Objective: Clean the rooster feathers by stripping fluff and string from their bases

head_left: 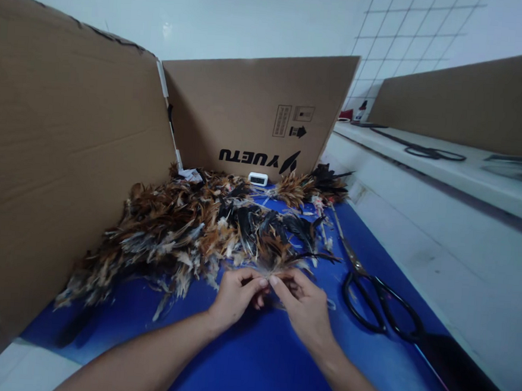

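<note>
The work looks midway: a bunch (304, 189) at one o'clock from the hands seems gathered, while the loose pile (164, 227) at ten o'clock appears left to handle. Left hand (237, 294) and right hand (303, 301), fingers nearly closed, pinch a tuft (274, 259) between them over the desk (258, 368). Scissors (358, 266) lie untouched at three o'clock.

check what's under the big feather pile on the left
The blue tabletop shows along the near edge of the feather pile, which appears to rest on it. Whatever lies beneath the pile's dense middle is covered and cannot be seen.
</note>
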`<state>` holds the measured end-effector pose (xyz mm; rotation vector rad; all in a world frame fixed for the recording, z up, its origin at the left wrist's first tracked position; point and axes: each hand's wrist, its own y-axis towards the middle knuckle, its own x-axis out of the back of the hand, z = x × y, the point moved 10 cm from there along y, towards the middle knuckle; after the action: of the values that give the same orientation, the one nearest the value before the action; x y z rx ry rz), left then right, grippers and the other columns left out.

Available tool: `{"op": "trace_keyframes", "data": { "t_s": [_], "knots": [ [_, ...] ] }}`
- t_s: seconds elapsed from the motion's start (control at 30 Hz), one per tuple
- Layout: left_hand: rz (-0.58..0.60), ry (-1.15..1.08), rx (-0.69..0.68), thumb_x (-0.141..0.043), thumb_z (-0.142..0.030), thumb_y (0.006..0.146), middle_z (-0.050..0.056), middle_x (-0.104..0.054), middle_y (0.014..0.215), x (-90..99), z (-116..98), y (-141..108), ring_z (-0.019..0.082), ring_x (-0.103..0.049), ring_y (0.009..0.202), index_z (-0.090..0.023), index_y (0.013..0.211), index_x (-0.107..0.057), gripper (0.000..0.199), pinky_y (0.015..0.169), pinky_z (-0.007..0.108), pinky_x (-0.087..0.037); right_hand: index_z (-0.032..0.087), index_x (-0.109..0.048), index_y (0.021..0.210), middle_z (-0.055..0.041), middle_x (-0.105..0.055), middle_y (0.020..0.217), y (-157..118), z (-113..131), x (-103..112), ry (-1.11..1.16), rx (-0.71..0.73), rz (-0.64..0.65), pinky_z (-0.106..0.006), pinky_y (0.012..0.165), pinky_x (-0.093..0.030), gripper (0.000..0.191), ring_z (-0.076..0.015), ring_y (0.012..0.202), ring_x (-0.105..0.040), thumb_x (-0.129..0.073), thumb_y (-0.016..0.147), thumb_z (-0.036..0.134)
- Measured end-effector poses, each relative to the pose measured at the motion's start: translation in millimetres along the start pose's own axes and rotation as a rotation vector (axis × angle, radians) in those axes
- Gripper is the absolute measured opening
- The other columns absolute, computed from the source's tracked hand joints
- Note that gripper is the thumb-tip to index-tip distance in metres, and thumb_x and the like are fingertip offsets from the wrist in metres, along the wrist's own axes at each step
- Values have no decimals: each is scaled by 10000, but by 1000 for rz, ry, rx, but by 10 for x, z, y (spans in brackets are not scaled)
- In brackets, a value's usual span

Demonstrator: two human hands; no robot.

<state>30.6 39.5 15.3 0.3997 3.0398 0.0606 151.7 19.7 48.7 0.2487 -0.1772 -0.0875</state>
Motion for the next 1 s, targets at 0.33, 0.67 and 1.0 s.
{"op": "trace_keyframes", "data": {
  "t_s": [0.33, 0.67, 1.0],
  "knots": [
    [0, 17, 2, -607, -383, 762, -17, -538, 450, 1, 5, -2, 78, -475, 393, -125, 627, -591, 292, 427, 192, -411, 177, -600, 718, -3, -649, 636, -14, 2, -42, 70, -41, 12, -243, 559, -498, 181, -147, 573, -615, -619, 765, 351],
    [27, -116, 8, -656, -375, 728, -10, -550, 461, 10, 20, 45, 75, -481, 397, -106, 667, -623, 278, 422, 191, -420, 206, -643, 808, -2, -635, 732, -49, 269, 74, -218, 261, -40, -233, 594, -477, 96, -133, 641, -590, -583, 818, 280],
    [-47, 21, -131, -635, -336, 754, -17, -524, 432, 206, -124, 114, 75, -469, 396, -125, 627, -662, 248, 431, 192, -398, 202, -635, 791, -14, -636, 747, 33, 551, 511, -326, 441, -215, -256, 629, -464, 96, -149, 674, -590, -571, 814, 269]
  ]
}}
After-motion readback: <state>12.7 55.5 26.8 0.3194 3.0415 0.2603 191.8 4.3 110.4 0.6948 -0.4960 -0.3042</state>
